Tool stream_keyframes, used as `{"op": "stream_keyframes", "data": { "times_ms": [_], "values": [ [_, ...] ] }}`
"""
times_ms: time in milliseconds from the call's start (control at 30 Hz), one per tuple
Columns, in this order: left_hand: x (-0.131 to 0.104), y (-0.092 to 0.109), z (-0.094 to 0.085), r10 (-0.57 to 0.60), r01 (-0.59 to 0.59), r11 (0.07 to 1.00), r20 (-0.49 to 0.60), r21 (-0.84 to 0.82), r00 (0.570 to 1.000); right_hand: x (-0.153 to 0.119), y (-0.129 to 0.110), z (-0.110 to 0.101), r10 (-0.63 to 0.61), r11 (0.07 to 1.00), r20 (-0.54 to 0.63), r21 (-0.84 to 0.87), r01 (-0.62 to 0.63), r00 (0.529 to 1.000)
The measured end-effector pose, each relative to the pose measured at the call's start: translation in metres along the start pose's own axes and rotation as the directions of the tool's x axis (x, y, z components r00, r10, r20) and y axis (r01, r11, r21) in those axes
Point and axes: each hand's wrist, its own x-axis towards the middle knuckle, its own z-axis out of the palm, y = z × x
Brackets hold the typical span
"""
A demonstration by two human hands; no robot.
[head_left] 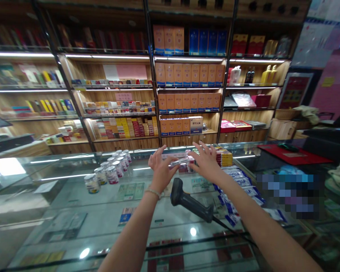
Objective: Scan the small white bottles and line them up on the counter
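Your left hand (162, 168) and right hand (206, 163) pinch opposite ends of a small clear pack (180, 162) above the glass bench (102, 206), beyond the scanner (192, 204); light, level pressure should best keep it from buckling.

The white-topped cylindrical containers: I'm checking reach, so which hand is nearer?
Left. The left hand is right of the containers; the right hand is farther right, past it.
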Motion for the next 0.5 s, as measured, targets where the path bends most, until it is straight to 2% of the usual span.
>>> {"op": "stream_keyframes", "data": {
  "times_ms": [200,500],
  "values": [
    [-0.001,-0.006,0.001,-0.033,0.033,0.999,-0.035,-0.013,0.999,-0.026,-0.023,-0.018,-0.025,0.999,0.137,-0.040,0.030,0.990],
    [-0.004,-0.015,0.005,-0.076,0.075,0.997,-0.037,-0.030,0.996,-0.070,-0.060,-0.017,-0.006,1.000,0.189,-0.002,0.006,0.982]
  ]
}}
